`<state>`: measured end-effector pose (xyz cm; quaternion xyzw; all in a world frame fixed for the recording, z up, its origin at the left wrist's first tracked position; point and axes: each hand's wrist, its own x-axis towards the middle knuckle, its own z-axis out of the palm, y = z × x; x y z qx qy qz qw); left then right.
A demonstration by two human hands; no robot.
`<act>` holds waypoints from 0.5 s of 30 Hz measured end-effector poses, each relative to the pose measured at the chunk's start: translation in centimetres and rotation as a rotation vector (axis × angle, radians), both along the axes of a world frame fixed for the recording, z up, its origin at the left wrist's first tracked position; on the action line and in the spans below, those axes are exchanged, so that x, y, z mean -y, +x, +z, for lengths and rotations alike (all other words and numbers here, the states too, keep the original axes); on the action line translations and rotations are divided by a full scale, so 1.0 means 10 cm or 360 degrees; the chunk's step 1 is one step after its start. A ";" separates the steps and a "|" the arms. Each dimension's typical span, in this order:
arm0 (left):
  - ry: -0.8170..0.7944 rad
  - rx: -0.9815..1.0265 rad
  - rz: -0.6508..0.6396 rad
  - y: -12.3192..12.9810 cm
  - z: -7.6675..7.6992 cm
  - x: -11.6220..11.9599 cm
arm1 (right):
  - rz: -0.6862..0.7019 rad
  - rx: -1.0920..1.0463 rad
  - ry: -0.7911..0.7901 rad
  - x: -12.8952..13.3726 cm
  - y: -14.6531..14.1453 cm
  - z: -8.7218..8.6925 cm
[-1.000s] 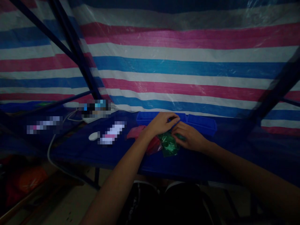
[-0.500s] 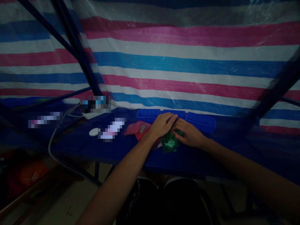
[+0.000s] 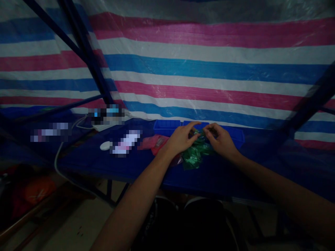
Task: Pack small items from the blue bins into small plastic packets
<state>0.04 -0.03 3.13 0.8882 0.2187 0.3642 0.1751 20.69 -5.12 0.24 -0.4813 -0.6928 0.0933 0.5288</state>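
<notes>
A crumpled green plastic bag (image 3: 192, 157) lies on the blue table, its upper part between my two hands. My left hand (image 3: 183, 137) is at the bag's upper left, thumb and fingers apart around its top edge. On the right, my right hand (image 3: 220, 137) has its thumb and fingertips pinched together at the bag's upper right edge; what they grip is too small and dark to make out. A red plastic bag (image 3: 157, 143) lies just left of my left hand, partly hidden by the wrist.
Blue bins (image 3: 167, 126) line the table's back edge behind my hands. Left are a white oval object (image 3: 106, 145), a blurred-out bright object (image 3: 127, 142) and a white power strip (image 3: 104, 124) with a cable. A striped tarp (image 3: 209, 80) hangs behind, with metal poles at both sides.
My hands have moved apart from each other; the right one has turned and risen slightly. More of the green bag now shows, spread upward and to the right between them.
</notes>
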 end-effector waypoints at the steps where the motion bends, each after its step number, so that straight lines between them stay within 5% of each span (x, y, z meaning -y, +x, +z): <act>1: 0.0019 0.0006 0.0002 0.00 0.00 0.00 | 0.0034 -0.0074 -0.0032 -0.01 -0.01 -0.01; 8: 0.0093 0.0142 0.0039 -0.02 0.04 0.03 | 0.0412 -0.0601 -0.0280 -0.03 -0.06 -0.04; 15: 0.0097 0.0142 0.0027 -0.01 0.04 0.04 | 0.0355 -0.0682 -0.0282 -0.03 -0.08 -0.03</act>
